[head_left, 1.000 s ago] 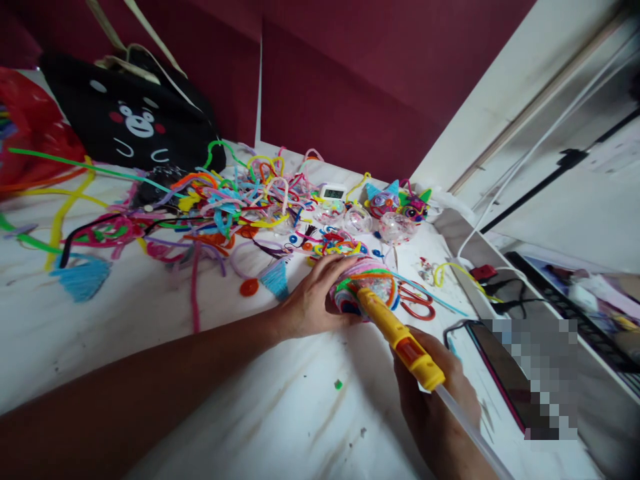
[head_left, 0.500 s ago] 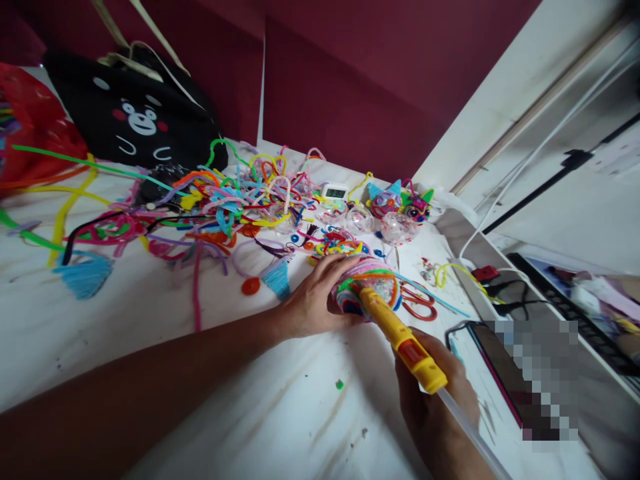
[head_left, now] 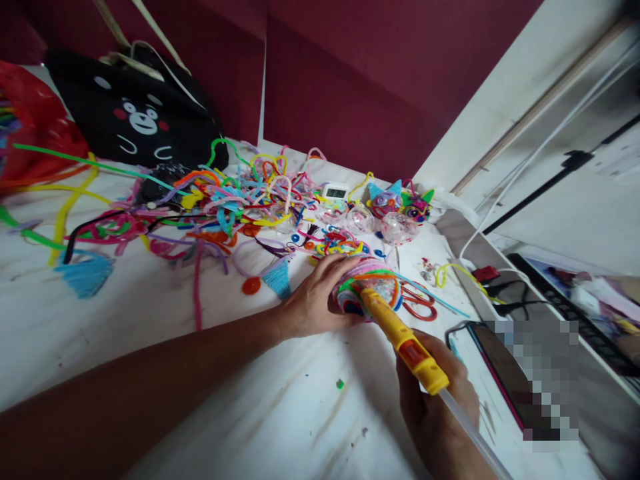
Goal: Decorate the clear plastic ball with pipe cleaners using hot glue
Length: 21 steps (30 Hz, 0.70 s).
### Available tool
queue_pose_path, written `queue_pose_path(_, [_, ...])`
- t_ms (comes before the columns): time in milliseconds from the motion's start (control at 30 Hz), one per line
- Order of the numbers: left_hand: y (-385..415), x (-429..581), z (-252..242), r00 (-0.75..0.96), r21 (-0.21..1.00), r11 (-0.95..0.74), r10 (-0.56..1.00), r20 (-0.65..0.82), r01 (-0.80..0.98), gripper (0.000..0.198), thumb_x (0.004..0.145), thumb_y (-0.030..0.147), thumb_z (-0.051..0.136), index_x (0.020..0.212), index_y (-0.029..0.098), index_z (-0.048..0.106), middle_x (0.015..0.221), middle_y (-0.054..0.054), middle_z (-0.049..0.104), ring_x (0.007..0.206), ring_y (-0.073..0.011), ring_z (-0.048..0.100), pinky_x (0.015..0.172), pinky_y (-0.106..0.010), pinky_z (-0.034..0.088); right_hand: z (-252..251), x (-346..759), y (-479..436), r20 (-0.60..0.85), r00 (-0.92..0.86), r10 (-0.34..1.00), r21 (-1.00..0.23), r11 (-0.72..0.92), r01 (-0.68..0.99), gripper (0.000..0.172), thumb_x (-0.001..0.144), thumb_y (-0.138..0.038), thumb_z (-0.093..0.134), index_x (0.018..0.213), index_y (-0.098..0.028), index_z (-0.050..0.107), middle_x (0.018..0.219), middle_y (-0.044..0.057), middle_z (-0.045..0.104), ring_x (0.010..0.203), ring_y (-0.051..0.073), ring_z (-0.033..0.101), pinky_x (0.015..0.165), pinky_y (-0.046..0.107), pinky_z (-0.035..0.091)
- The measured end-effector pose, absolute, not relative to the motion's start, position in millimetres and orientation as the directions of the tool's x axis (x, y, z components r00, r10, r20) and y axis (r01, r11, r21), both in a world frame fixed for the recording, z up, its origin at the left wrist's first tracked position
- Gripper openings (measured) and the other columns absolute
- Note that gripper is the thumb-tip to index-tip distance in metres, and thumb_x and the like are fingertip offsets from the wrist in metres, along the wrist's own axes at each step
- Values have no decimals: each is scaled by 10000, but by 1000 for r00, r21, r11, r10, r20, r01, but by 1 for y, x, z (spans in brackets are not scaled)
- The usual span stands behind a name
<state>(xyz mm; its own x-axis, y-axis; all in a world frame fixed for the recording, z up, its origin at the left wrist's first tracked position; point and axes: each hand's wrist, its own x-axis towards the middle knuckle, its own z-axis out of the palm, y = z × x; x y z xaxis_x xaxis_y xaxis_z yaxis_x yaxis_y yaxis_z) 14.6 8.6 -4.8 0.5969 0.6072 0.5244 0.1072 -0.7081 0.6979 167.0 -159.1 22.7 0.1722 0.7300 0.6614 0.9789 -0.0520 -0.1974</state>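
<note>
My left hand (head_left: 320, 297) is wrapped round the left side of a ball (head_left: 367, 273) covered partly in coloured pipe cleaners, with a clear patch showing on its right. In my right hand (head_left: 443, 393) is a yellow glue gun (head_left: 400, 337), a translucent glue stick (head_left: 470, 427) jutting from its rear end. The gun's tip meets the front of the ball, though the exact contact point is hard to make out. A thin blue pipe cleaner (head_left: 435, 293) stretches right from the ball. Red-handled scissors (head_left: 419, 303) lie just beyond it.
Tangled pipe cleaners (head_left: 250, 193) spread across the table's back left. Behind stand a black bag (head_left: 145, 120), a small digital clock (head_left: 335, 192), clear balls (head_left: 399, 229) and two decorated balls (head_left: 385, 200). A phone-like device (head_left: 495, 373), partly pixelated, lies right, beside a cable tray (head_left: 460, 240).
Almost nothing differs. Both hands, the ball and the glue gun keep nearly the same places; the view has shifted very slightly.
</note>
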Motion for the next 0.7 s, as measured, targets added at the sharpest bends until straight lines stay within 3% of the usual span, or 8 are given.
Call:
queue_pose_path(233, [9,15,-4,591,682,-725,595,545,101,890,706,452,799,1462,231,384,1454,-148,411,1375,-332,420,1177,-466,372,19,170,-164,717,105,689,-136,-9,991,273,945,-344,561,1191,-227,555,1001,88,703,761,233,730,620,280,577])
queue_pose_path(433, [9,15,-7,583,654,-749,581,568,108,892,710,457,794,1458,191,387,1458,-161,398,1373,-314,424,1180,-423,369,16,179,-165,730,43,682,-104,49,993,271,904,-294,621,1153,-186,616,924,76,687,677,183,702,495,206,507])
queue_pose_path(700, [9,15,-7,588,662,-741,587,557,112,885,710,438,792,1460,208,383,1471,-152,391,1387,-328,412,1184,-441,365,19,172,-166,715,74,695,-123,21,992,287,933,-349,579,1174,-194,603,965,93,699,736,220,710,567,262,539])
